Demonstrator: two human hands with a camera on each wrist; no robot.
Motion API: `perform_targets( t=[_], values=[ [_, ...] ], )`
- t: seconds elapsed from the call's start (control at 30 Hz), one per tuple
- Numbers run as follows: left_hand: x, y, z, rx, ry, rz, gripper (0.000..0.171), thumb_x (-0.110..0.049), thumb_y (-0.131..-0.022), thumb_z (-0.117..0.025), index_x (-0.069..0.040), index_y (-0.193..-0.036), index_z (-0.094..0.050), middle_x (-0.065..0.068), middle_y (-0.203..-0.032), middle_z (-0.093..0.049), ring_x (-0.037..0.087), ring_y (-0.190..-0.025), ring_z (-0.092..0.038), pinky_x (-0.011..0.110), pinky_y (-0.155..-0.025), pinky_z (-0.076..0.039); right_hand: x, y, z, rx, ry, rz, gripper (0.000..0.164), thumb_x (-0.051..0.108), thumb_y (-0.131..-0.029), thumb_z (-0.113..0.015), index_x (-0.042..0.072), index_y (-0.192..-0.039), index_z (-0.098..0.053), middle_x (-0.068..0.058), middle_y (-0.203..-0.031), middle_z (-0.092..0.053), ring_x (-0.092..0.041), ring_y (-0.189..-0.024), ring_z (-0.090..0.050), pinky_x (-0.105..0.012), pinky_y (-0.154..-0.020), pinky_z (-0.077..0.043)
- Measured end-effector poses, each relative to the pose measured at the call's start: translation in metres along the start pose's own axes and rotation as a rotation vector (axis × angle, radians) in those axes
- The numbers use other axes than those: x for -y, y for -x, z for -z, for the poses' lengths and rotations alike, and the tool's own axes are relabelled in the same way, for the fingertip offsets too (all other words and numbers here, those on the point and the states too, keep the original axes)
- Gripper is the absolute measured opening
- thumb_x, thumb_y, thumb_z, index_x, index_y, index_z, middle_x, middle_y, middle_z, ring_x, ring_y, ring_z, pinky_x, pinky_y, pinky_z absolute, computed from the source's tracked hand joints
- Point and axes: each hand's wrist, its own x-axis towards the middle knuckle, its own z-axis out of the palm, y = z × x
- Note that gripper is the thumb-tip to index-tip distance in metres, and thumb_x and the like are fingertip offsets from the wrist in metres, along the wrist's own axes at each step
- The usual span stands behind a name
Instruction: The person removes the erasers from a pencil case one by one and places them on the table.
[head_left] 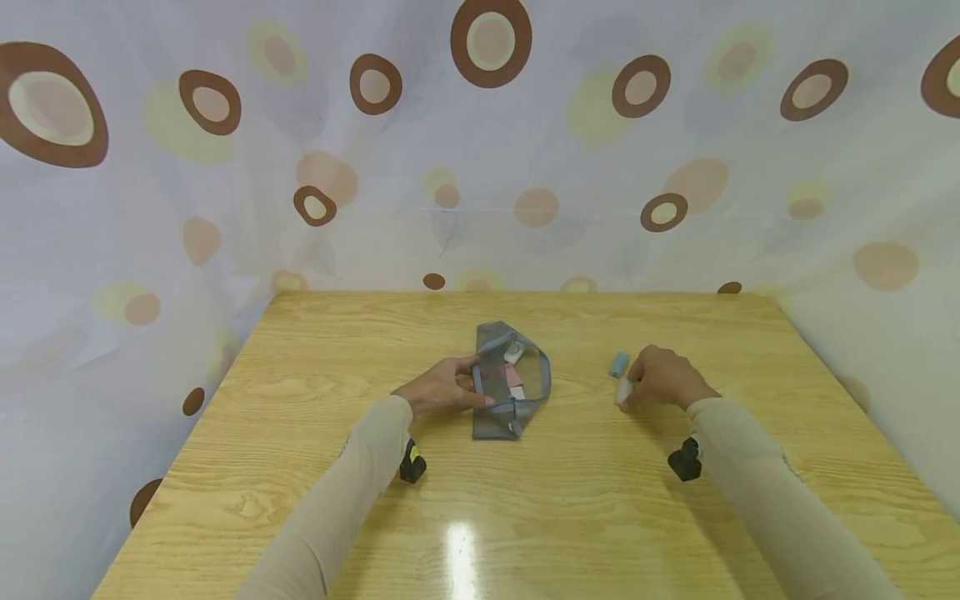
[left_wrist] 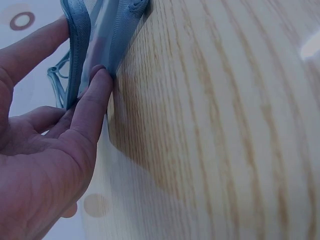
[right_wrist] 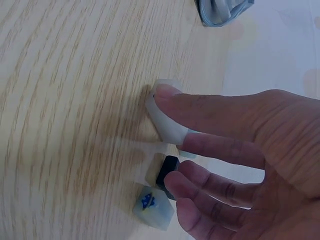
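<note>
Presumably light, firm and a little slick, the white block [right_wrist: 167,120] should hold best by its long sides; it is on the right of the surface [head_left: 555,500], pinched between the right hand's [head_left: 666,379] thumb and forefinger. The left hand's [head_left: 442,388] fingers grip the edge of a soft mesh pouch [head_left: 491,425], which gapes around a pink piece [head_left: 512,375] and white pieces [head_left: 514,352].

Both wrist views crop the mesh bag [left_wrist: 116,37].

Place: screened-off nook, room type unclear | wood-grain table [head_left: 570,492] | circle-print sheeting [head_left: 480,162]
</note>
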Motion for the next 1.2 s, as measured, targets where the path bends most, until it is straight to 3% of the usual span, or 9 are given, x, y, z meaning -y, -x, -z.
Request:
perform_targets(
  t=[0.1,0.2,0.33,0.47,0.7,0.97,1.2],
  values=[
    [0.001,0.000,0.000,0.000,-0.001,-0.005,0.095,-0.008,-0.089,-0.079,-0.005,-0.162,-0.018,0.015,-0.155,-0.038,0.034,-0.136,-0.050,0.041,-0.108,-0.046,0.002,0.000,0.001,0.003,0.018,0.010,0.018,0.017,-0.076,-0.088,0.007,-0.070,-0.074,-0.005,-0.088,-0.070,-0.018,-0.068,-0.044,-0.031,-0.057,-0.034],
    [0.002,-0.001,0.000,0.002,0.008,-0.006,0.095,-0.007,-0.089,-0.078,-0.005,-0.162,-0.017,0.015,-0.156,-0.038,0.035,-0.137,-0.049,0.041,-0.108,-0.046,0.004,-0.001,0.003,0.011,0.040,0.008,0.019,0.017,-0.077,-0.088,0.001,-0.081,-0.078,-0.013,-0.096,-0.073,-0.020,-0.070,-0.053,-0.032,-0.058,-0.044],
    [0.003,-0.001,-0.001,0.004,0.021,0.002,0.095,-0.006,-0.089,-0.078,-0.006,-0.162,-0.017,0.015,-0.155,-0.038,0.034,-0.136,-0.050,0.041,-0.108,-0.046,0.008,-0.002,0.009,0.016,0.059,0.008,0.039,0.020,-0.079,-0.087,-0.007,-0.105,-0.076,-0.026,-0.113,-0.070,-0.036,-0.091,-0.067,-0.051,-0.076,-0.058],
    [0.002,-0.001,0.000,-0.001,0.031,0.007,0.096,-0.005,-0.088,-0.079,-0.008,-0.162,-0.018,0.014,-0.153,-0.039,0.033,-0.134,-0.052,0.041,-0.108,-0.046,0.016,-0.005,0.016,0.013,0.051,0.016,0.044,0.022,-0.085,-0.083,-0.009,-0.114,-0.072,-0.031,-0.127,-0.062,-0.052,-0.113,-0.059,-0.068,-0.092,-0.048],
    [0.002,0.000,-0.001,0.004,0.030,-0.007,0.095,-0.005,-0.089,-0.078,-0.006,-0.162,-0.017,0.016,-0.151,-0.039,0.034,-0.134,-0.052,0.042,-0.108,-0.046,0.030,-0.011,0.018,0.008,0.018,0.013,0.046,0.025,-0.089,-0.079,-0.008,-0.119,-0.070,-0.028,-0.127,-0.064,-0.051,-0.118,-0.057,-0.064,-0.095,-0.049],
    [0.001,0.002,0.000,-0.001,0.010,-0.003,0.094,-0.006,-0.090,-0.078,-0.006,-0.162,-0.017,0.018,-0.154,-0.037,0.033,-0.132,-0.054,0.041,-0.109,-0.046,0.052,-0.017,0.016,0.011,-0.030,0.094,0.039,0.022,-0.088,-0.079,-0.007,-0.114,-0.073,-0.028,-0.124,-0.066,-0.050,-0.118,-0.058,-0.063,-0.095,-0.050],
    [0.001,0.001,0.000,0.002,0.009,-0.005,0.095,-0.007,-0.090,-0.078,-0.006,-0.162,-0.017,0.021,-0.155,-0.034,0.035,-0.134,-0.052,0.041,-0.109,-0.045,0.064,-0.026,0.010,0.020,-0.052,0.109,0.037,0.021,-0.088,-0.079,-0.006,-0.113,-0.074,-0.027,-0.124,-0.066,-0.049,-0.119,-0.058,-0.062,-0.096,-0.050]
  ],
)
